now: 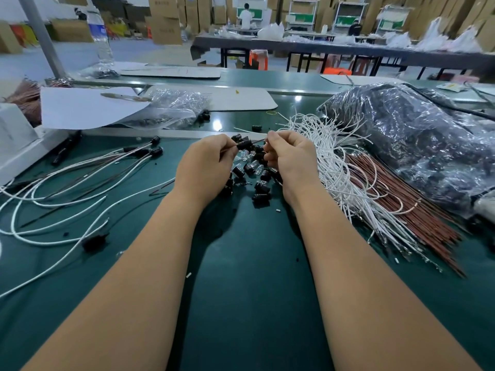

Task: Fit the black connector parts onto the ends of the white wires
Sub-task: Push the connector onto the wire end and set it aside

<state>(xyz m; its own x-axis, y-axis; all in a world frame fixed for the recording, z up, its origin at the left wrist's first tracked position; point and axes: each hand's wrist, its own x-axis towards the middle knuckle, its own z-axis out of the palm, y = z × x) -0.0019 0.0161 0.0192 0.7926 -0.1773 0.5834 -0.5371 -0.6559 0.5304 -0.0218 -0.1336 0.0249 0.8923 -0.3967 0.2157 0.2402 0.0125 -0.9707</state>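
Right now both hands meet above a heap of loose black connector parts on the green surface. The left hand pinches one black connector in its fingers, and the right hand pinches a thin wire end aimed at it. Unfitted white wires lie bundled just right of the hands. The part looks small, hard and light; the wire limp, so I'd grip it close to its tip.
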